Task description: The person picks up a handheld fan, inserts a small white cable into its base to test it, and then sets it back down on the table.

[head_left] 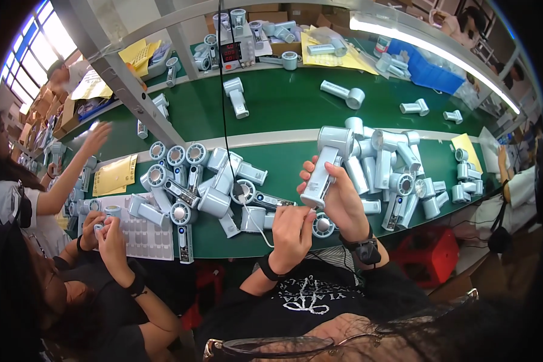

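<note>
My right hand (346, 196) is wrapped around the handle of a pale blue handheld fan (320, 175), tilted with its round head up and away from me. Just below the handle's lower end, my left hand (291, 236) is closed in a pinch. A white cable (251, 224) curves from the bench into that hand; its tip is hidden by the fingers, so I cannot tell whether it touches the handle. Behind my left hand lies a pile of similar fans (214, 202), some with the inner circuit showing. More fans (383, 160) are heaped right of my right hand.
A black cord (224, 108) hangs down over the green bench (271, 96). At left a co-worker's hands (107, 232) hold a small part above a sheet of grey pads (145, 241). Another person's arm (72, 169) reaches in. A red stool (428, 256) stands below right; a blue bin (425, 69) sits behind.
</note>
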The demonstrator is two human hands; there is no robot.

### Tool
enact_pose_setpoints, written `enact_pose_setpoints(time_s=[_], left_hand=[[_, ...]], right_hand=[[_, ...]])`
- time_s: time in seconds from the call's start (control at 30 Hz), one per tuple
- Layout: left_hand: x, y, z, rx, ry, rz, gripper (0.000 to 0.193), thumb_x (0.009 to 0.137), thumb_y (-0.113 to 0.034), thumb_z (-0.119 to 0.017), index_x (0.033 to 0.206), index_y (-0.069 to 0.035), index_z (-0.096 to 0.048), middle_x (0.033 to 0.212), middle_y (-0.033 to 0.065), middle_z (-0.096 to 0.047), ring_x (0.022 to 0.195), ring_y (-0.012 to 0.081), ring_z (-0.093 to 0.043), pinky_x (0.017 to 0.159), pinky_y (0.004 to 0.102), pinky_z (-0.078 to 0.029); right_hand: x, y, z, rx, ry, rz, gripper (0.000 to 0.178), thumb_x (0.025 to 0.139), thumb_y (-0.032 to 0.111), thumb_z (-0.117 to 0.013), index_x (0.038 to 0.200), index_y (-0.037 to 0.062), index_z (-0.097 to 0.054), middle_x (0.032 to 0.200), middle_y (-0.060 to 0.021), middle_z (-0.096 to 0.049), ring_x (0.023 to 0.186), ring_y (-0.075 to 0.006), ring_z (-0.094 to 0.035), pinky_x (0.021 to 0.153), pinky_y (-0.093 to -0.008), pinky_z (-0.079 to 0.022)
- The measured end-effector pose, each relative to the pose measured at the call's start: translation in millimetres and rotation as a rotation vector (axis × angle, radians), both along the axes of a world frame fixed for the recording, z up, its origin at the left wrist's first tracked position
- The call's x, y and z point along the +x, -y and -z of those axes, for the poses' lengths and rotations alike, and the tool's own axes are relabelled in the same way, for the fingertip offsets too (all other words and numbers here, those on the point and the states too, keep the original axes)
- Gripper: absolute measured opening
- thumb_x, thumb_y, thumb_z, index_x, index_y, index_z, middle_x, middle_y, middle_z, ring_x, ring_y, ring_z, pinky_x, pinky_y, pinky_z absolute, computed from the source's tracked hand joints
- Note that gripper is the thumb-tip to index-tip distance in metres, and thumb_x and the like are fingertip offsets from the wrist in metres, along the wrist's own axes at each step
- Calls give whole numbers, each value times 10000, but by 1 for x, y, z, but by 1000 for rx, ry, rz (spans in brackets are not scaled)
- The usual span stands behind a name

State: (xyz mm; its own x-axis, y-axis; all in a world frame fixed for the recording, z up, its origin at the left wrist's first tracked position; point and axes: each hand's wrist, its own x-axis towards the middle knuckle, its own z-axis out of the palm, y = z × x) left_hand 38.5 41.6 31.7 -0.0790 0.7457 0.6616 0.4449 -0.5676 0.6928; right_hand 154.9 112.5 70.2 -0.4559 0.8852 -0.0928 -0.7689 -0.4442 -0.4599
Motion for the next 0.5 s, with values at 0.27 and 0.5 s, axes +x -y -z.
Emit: enact_pose_setpoints(time_s=[0.27, 0.5], left_hand=[[18, 2, 11, 7, 31, -52, 55, 837, 21, -606, 886, 26, -582, 706, 99, -595, 608, 268, -532, 612, 347, -391], [19, 1, 14, 12, 115, -73, 50, 846, 10, -607, 890, 28, -589, 709, 98, -600, 601, 261, -538, 604, 345, -394]], right_hand=[[10, 6, 10, 1, 5, 54, 227, 918, 191, -540, 1067, 39, -459, 1032, -70, -520, 970, -194, -528, 870, -376, -486], [2, 7, 14, -37, -10, 69, 252, 922, 204, -524, 1097, 43, -440, 1017, -67, -496, 968, -187, -514, 867, -362, -477]])
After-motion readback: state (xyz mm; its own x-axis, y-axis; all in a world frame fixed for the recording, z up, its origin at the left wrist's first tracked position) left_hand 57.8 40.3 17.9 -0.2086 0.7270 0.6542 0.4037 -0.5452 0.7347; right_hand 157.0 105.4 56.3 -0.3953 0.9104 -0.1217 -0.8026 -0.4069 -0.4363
